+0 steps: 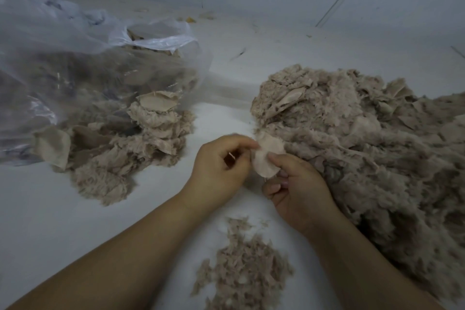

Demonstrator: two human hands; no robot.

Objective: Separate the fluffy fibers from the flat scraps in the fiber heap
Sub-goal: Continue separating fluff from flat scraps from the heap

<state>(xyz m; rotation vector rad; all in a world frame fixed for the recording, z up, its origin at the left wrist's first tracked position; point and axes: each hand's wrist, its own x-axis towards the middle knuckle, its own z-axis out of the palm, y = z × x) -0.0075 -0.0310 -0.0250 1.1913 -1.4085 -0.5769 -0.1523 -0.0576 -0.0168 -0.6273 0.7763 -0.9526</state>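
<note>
Fiber heap [364,143]: large beige mound, right half of the frame, running off the right edge. Mostly fluffy tufts, with flat fabric scraps poking out near its top and upper right. Sits on a white surface [63,221].

Flat scrap [268,158]: pale, roughly oval, centre of the frame, at the heap's lower-left edge. Both hands are on it.
- Left hand [219,171]: fingers curled, tips pinching the scrap's upper-left edge. Slightly blurred, so the exact finger contact is probably thumb plus forefinger, but that can't be confirmed.
- Right hand [299,191]: thumb on the scrap's front face, remaining fingers curled beneath, gripping its lower right. Back of the hand touches the heap.

Small pile of loose fluffy fibers [244,269]: bottom centre, between the two forearms, apart from the main heap.

Second pile [120,148]: left of centre, mix of flat scraps and fluff, spilling out in front of a clear plastic bag [75,58]. The bag fills the upper left of the frame, mouth open toward the centre, with more beige material visible through the film.

Background: pale wall along the top, a few small bits of debris on the surface near top centre.

Writing: no brand, label or text is readable on the bag, scraps or surface.
</note>
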